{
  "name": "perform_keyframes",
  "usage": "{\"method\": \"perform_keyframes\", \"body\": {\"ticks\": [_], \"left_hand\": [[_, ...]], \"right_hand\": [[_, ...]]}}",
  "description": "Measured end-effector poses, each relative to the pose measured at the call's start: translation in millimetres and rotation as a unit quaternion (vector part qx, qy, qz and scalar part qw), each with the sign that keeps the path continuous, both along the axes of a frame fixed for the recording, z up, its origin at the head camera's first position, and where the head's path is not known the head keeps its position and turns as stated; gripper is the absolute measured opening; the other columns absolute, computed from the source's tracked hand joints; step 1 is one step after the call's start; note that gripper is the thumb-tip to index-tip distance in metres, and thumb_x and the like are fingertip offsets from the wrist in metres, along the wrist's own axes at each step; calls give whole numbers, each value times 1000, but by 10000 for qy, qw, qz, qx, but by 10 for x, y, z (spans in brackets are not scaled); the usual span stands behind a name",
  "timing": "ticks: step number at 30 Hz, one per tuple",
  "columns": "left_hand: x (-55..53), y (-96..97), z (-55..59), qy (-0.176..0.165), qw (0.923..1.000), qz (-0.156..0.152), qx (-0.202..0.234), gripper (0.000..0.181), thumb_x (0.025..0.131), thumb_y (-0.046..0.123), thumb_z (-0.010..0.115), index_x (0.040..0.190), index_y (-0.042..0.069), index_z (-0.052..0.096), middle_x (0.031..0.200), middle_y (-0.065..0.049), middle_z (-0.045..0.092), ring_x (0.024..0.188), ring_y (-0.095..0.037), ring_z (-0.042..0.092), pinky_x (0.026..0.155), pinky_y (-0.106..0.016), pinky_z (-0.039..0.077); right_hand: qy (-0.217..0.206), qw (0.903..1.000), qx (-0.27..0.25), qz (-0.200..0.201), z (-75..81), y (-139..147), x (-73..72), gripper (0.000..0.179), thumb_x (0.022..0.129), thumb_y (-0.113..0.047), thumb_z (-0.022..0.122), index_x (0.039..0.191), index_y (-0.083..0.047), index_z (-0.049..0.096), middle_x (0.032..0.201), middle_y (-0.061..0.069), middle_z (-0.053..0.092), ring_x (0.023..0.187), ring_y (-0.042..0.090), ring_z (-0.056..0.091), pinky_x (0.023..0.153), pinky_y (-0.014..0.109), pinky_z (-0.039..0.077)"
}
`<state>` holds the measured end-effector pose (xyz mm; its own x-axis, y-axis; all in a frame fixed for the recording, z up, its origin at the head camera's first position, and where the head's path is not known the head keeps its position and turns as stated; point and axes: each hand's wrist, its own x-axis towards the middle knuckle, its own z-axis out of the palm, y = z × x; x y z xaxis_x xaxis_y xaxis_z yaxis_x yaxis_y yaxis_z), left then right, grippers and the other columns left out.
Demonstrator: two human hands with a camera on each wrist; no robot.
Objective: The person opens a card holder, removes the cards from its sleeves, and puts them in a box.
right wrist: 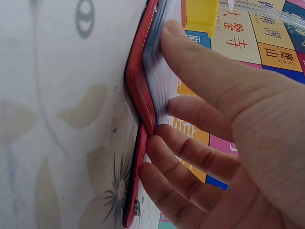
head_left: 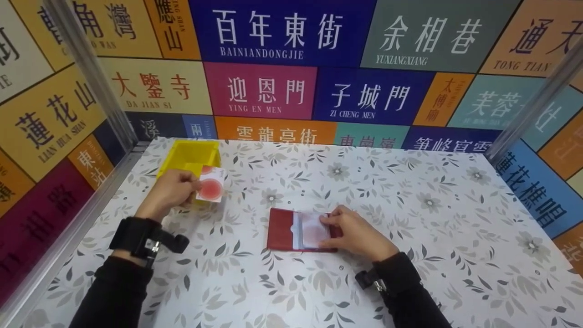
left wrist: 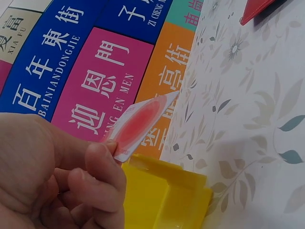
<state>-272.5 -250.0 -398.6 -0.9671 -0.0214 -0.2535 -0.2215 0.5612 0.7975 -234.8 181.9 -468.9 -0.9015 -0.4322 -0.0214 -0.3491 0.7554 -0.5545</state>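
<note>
My left hand [head_left: 175, 189] pinches a small white card [head_left: 211, 184] with a red round pattern, between thumb and fingers. It holds the card at the near right corner of a yellow bin [head_left: 190, 146]. In the left wrist view, the card [left wrist: 140, 125] is tilted and seen from the side. A red card holder [head_left: 280, 230] lies spread on the table, its clear plastic sleeves [head_left: 312, 232] showing. The thumb and index finger of my right hand [head_left: 357, 232] press on these sleeves, spread apart. In the right wrist view, the other fingers touch the holder's red cover [right wrist: 138, 90].
A white tabletop [head_left: 378, 182] with a grey leaf and flower print lies under everything. Behind it and at both sides stand panels [head_left: 259, 91] of coloured blocks with street names. Black straps with small cameras [head_left: 136, 237] sit on both wrists.
</note>
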Motion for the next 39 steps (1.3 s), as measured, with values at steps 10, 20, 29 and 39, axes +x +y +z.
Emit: {"method": "perform_keyframes", "body": {"ticks": [10, 20, 29, 39], "left_hand": [[-26, -144, 28, -88, 9997, 115, -186, 18, 109, 17, 56, 114, 2, 65, 83, -2, 60, 77, -20, 57, 71, -28, 54], [-63, -221, 40, -131, 9995, 125, -249, 18, 109, 17, 56, 114, 1, 65, 84, -3, 60, 78, -19, 57, 72, -29, 55], [-86, -331, 73, -92, 9986, 214, -471, 21, 109, 18, 57, 117, 0, 65, 86, -4, 59, 78, -18, 57, 69, -25, 54], [-137, -427, 80, -31, 9984, 249, -515, 19, 107, 14, 57, 113, -2, 65, 77, -1, 59, 75, -19, 57, 65, -24, 51]], "right_hand": [[-55, 10000, -3, 9, 3, -17, -9, 71, 84, -31, 93, 143, -4, 65, 112, 5, 59, 96, 18, 51, 82, 29, 43], [-170, 9998, 3, -76, -11, -1, -11, 72, 83, -30, 93, 144, -5, 64, 114, 6, 59, 96, 18, 51, 82, 29, 44], [-78, 10000, -23, 12, -21, 0, -22, 72, 84, -30, 93, 144, -4, 64, 114, 6, 59, 98, 19, 52, 85, 31, 45], [87, 9999, 65, 28, -24, 7, -19, 73, 83, -35, 93, 142, -2, 65, 115, 6, 61, 98, 18, 52, 87, 34, 46]]}}
